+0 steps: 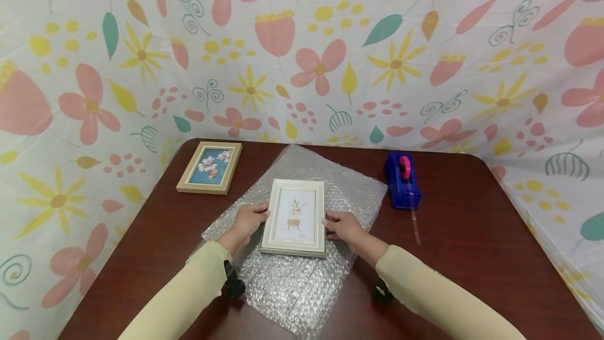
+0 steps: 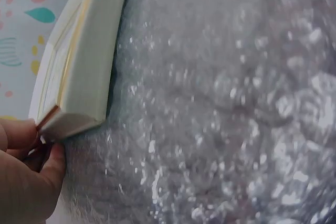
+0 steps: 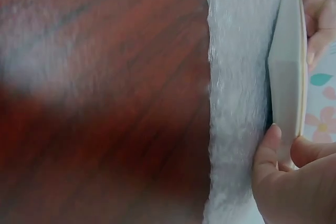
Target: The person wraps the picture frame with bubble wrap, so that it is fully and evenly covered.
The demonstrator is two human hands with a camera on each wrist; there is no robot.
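A white picture frame (image 1: 294, 216) with a potted-plant print lies face up over a sheet of bubble wrap (image 1: 302, 287). My left hand (image 1: 247, 224) grips its left edge; in the left wrist view, the thumb and fingers (image 2: 52, 166) pinch the frame at a corner. On the opposite side my right hand (image 1: 346, 227) holds the right edge, thumb on top and fingers (image 3: 269, 148) against the side and underneath in the right wrist view. The bubble wrap is turned diagonally beneath the frame, its middle hidden by it.
At the back left of the dark wooden table (image 1: 155, 256) lies a wood-coloured picture frame (image 1: 231, 172) with a flower picture. A blue tape dispenser (image 1: 402, 185) with a pink core stands at the right, a strip of tape trailing from it. A flowered curtain (image 1: 302, 67) hangs behind.
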